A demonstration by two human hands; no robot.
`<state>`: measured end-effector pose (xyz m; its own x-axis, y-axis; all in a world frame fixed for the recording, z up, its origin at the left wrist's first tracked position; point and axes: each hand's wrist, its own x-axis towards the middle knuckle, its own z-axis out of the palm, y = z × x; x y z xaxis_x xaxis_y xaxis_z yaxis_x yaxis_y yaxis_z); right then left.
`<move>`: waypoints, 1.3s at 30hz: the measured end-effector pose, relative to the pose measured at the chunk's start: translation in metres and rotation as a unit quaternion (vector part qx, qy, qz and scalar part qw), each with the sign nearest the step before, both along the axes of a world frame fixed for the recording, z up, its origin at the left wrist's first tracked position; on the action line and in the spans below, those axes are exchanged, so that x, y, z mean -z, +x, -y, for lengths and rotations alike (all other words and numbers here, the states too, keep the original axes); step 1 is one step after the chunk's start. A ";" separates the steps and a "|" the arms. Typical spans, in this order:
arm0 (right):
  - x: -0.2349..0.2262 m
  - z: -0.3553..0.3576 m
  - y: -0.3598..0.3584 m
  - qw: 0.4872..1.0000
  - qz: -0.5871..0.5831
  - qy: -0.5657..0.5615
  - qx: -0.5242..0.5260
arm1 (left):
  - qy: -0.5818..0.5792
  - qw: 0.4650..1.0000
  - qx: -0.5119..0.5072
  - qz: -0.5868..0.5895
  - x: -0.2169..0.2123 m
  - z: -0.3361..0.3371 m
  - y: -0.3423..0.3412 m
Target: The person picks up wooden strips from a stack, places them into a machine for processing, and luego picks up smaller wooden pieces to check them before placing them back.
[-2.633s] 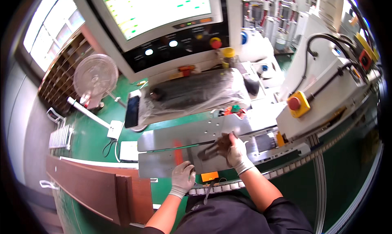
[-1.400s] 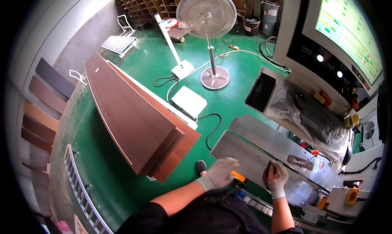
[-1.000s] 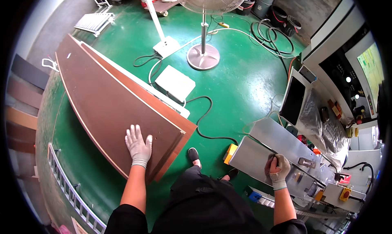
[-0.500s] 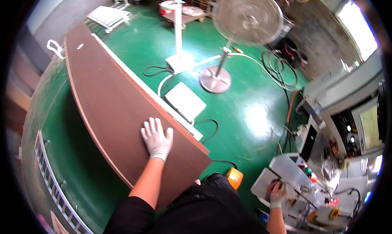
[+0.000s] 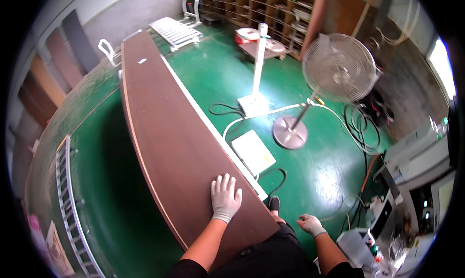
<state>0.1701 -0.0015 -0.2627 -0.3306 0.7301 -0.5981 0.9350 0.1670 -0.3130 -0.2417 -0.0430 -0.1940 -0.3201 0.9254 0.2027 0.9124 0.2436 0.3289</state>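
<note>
A long brown board (image 5: 167, 113) with a pale edge stretches from my body to the far left. My left hand (image 5: 225, 196), in a white glove, lies flat on its near part with the fingers slightly spread. My right hand (image 5: 311, 225), also gloved, is in the air to the right of the board's near end. Its fingers are curled together, and whatever they may hold is too small to make out. A white strip (image 5: 213, 125) runs along the board's right side. Beyond that strip a flat white box (image 5: 253, 152) sits on the green floor.
A pedestal fan (image 5: 290, 132) and a white post on a base (image 5: 254, 105) stand ahead. Cables (image 5: 361, 127) coil on the floor at right. A grey bin (image 5: 356, 246) and a machine are at lower right. Roller conveyors (image 5: 68, 200) flank the board at left and far end (image 5: 174, 31).
My right hand has moved left, away from the cluttered bin, toward my body. The view has swung, shifting the scene rightward and down. My left hand stays flat on the board.
</note>
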 end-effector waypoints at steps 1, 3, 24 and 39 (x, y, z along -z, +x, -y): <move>0.016 -0.010 0.002 1.000 0.007 0.009 -0.021 | 0.004 1.000 -0.003 0.001 -0.001 0.003 -0.002; 0.015 -0.026 0.001 0.997 -0.016 -0.043 -0.059 | 0.007 1.000 0.009 0.002 -0.001 0.006 -0.002; 0.090 -0.121 -0.075 0.984 -0.078 -0.066 -0.143 | -0.027 0.999 -0.029 -0.005 -0.007 0.002 0.011; 0.063 -0.110 0.101 0.957 -0.053 -0.088 0.270 | -0.132 0.990 -0.030 -0.032 -0.016 0.007 0.010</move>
